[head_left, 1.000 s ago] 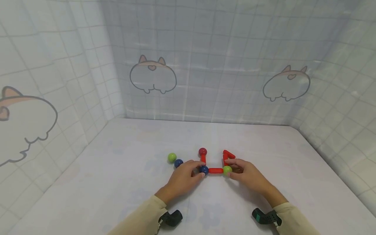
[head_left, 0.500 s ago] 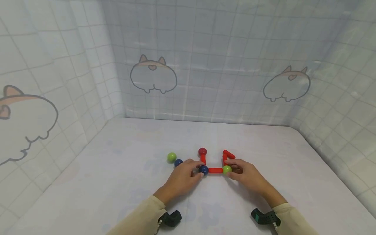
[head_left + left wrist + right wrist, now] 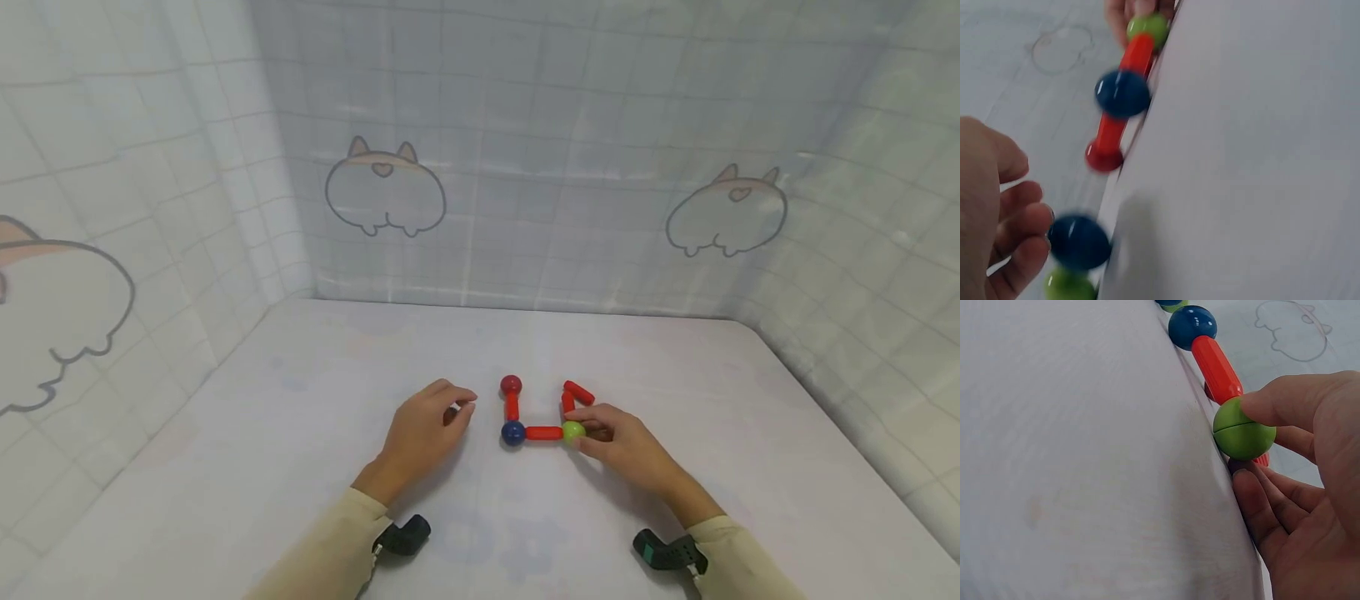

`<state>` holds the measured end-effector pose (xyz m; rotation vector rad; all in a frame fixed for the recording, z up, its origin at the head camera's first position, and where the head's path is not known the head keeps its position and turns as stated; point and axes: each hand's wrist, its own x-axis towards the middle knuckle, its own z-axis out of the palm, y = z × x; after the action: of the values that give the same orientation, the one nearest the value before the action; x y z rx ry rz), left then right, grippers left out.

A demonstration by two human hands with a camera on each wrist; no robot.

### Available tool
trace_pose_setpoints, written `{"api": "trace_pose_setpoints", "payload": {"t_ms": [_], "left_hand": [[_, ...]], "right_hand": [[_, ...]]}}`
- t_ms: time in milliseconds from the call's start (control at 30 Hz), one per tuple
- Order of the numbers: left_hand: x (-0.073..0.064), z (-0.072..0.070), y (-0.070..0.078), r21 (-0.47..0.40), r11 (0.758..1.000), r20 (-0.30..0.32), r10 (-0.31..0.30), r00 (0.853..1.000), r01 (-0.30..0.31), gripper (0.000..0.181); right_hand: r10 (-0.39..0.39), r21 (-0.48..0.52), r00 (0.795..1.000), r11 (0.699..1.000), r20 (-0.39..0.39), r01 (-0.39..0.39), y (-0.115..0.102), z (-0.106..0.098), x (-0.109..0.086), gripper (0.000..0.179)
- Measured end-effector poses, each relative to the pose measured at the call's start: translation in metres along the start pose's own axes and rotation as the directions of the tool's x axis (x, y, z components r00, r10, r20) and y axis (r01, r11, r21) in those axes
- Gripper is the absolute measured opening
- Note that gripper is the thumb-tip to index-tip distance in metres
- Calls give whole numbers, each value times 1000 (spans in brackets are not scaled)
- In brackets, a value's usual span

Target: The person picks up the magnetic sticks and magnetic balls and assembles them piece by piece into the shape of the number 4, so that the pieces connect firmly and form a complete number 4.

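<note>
My right hand (image 3: 626, 446) pinches a green ball (image 3: 1244, 430) between thumb and fingers. From that ball a red rod (image 3: 543, 433) runs left to a blue ball (image 3: 513, 433). A second red rod (image 3: 512, 407) links the blue ball to a red ball (image 3: 511, 384) farther back. Another red rod (image 3: 567, 404) stands behind the green ball. To the left of this build, my left hand (image 3: 423, 429) has its fingers loosely bent. In the left wrist view its fingertips are right beside a loose blue ball (image 3: 1079, 242), with a loose green ball (image 3: 1069, 285) touching or close behind it.
A loose red rod (image 3: 579, 392) lies slanted behind my right hand. The white cloth-covered table (image 3: 360, 350) is bounded by tiled-pattern curtains (image 3: 525, 167) at the back and both sides. Dark wrist devices (image 3: 405, 535) sit at both sleeves.
My left hand has let go of the blue ball in the build and moved left, covering the loose balls in the head view. The right hand stays on the green ball.
</note>
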<state>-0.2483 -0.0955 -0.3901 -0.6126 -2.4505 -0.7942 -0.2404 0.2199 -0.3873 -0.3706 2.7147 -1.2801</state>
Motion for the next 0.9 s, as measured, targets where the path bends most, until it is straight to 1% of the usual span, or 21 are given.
{"api": "trace_pose_setpoints", "payload": {"t_ms": [100,167,300,400,500,567,633,767,900], "left_hand": [[0,-8,-13,17,1000,-7,-12,1000,12,15],[0,-12,-21,22,999,5,-31,1000,31,15],[-3,-19,-32,11,998,80,-56,995,55,16],[-6,-20,-37,19,998,151,-61,987,59,17],[-8,-20,-40,34,999,198,-45,979,39,19],[-9,-20,-39,32,999,216,-28,976,22,20],[-9,-19,-39,36,999,225,-9,974,1,21],[-9,-18,-38,39,999,237,11,971,-20,23],[-10,-17,-38,35,999,268,22,963,-32,25]], "right_hand": [[-3,3,1000,1000,0,3,1,1,1,35],[-8,6,1000,1000,-1,8,2,2,1,35],[-14,2,1000,1000,-2,14,3,2,1,35],[-15,-5,1000,1000,-6,15,3,3,2,35],[-10,-7,1000,1000,-11,10,2,3,1,35],[-3,-9,1000,1000,-15,3,2,2,1,35],[-1,-10,1000,1000,-18,1,1,2,0,35],[-1,-17,1000,1000,-20,1,3,1,0,35],[-1,-15,1000,1000,-17,1,5,2,0,35]]}}
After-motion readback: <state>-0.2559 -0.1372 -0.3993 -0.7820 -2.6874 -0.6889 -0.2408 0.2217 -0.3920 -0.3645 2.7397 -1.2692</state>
